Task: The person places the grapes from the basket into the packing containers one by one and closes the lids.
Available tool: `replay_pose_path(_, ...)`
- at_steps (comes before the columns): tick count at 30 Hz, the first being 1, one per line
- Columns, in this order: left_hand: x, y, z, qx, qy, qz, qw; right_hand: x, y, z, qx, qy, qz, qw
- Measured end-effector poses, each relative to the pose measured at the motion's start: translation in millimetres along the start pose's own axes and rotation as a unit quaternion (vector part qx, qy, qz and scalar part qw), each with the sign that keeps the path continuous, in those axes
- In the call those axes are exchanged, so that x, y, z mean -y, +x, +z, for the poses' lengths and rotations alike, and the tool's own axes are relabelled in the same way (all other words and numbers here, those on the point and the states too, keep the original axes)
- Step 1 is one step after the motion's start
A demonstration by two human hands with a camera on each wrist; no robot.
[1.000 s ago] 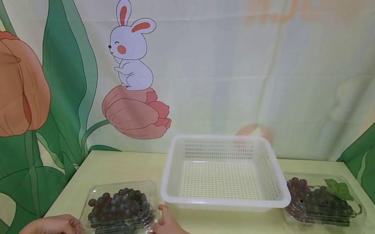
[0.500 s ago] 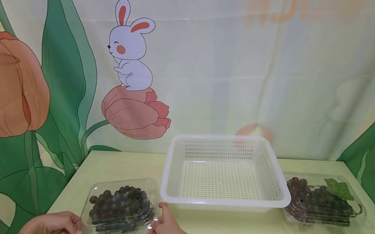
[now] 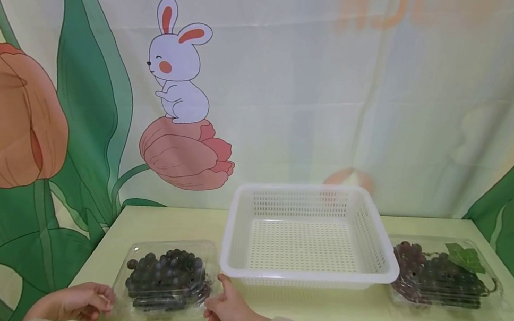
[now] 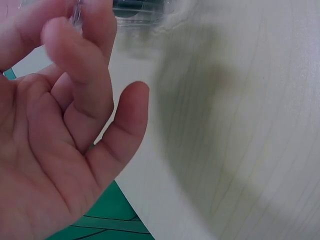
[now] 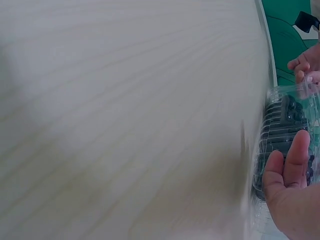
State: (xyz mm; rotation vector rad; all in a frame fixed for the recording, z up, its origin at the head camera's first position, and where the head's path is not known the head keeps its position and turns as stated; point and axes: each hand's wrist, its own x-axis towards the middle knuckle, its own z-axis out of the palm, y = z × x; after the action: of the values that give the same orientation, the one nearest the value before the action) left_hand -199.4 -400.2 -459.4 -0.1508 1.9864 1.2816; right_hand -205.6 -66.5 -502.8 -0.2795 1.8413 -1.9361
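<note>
A clear plastic box (image 3: 175,241) of dark grapes (image 3: 165,278) stands at the front left of the table, between the two hands. My left hand (image 3: 78,302) pinches its left edge with thumb and fingertips. In the left wrist view, a corner of clear plastic shows between those fingers, with the little finger (image 4: 131,115) held away. On the box's opposite side, my right hand (image 3: 236,310) grips the right edge, the index finger pointing along it. Two fingers (image 5: 297,160) of that hand lie against the ribbed side in the right wrist view.
A white slotted plastic basket (image 3: 300,279) sits behind and right of the box, its floor bare. Beyond it at right is another clear box (image 3: 500,297) with grapes and a green leaf (image 3: 464,258). A printed cloth (image 3: 292,106) hangs along the table's back edge.
The box of grapes has shifted slightly away from me and a little to the right. Both hands move along with it, keeping their places at its sides. The basket stays put.
</note>
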Motion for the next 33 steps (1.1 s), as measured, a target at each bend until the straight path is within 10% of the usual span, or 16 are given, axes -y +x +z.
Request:
replay_pose_path(16,-31.2,-8.0,-9.6,-0.126,0.057,-0.06,0.9886,12.6,-17.6,-16.4,0.064,-0.065,0.02,0.996)
replay_pose_path(23,-57.7,-11.7,-11.3,-0.17,0.122,-0.022,0.9777,30.8,-30.3,-29.0,0.108,-0.104,0.013,0.989)
replay_pose_path(33,-115.7,-12.6,25.8,-0.291,0.248,0.17,0.9083,89.5,-44.9,-58.9,0.112,-0.234,-0.079,0.963)
